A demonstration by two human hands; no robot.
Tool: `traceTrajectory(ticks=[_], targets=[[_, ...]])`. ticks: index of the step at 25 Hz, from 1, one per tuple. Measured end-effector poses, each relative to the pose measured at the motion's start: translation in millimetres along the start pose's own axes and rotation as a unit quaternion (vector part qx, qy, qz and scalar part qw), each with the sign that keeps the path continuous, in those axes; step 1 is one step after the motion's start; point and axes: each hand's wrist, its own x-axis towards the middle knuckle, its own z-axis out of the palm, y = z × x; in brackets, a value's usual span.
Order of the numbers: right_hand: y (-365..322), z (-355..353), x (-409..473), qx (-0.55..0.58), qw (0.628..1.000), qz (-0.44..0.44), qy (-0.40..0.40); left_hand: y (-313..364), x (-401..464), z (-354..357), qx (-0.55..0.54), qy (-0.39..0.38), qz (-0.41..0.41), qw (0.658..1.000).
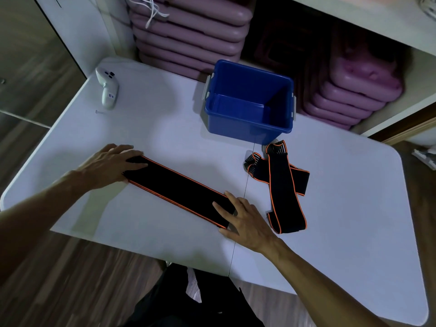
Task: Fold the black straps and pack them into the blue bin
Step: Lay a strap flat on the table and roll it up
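A black strap (175,190) with orange edging lies flat on the white table (342,244), stretched out long. Its long axis runs on a slant, from the left edge of the table down toward the near edge. The left hand (111,165) presses on the far-left end with fingers straight and lying flat; the right hand (245,220) presses on the near-right end, fingers spread wide and flat. Each hand covers its end of the strap, so the ends themselves are hidden.

A second strap (283,185) lies loosely crossed over itself to the right, well apart from the first and near the right hand. Its striped ends point toward the blue bin (247,123), and its looped fold points toward the near edge. How its layers pass over one another is hard to make out.

The bin stands at the far edge of the table, open; nothing shows in the part of its floor that is visible.

A white controller (107,89) lies near the far-left corner, with a small screw (100,112) just beside it. Stacked purple cases (188,36) fill the shelves behind the table.
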Motion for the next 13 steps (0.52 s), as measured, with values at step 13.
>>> traceTrajectory(ticks=[13], targets=[[-19, 7, -13, 0.008, 0.999, -0.021, -0.030, 175, 10, 38, -0.088, 0.122, 0.060, 0.987]])
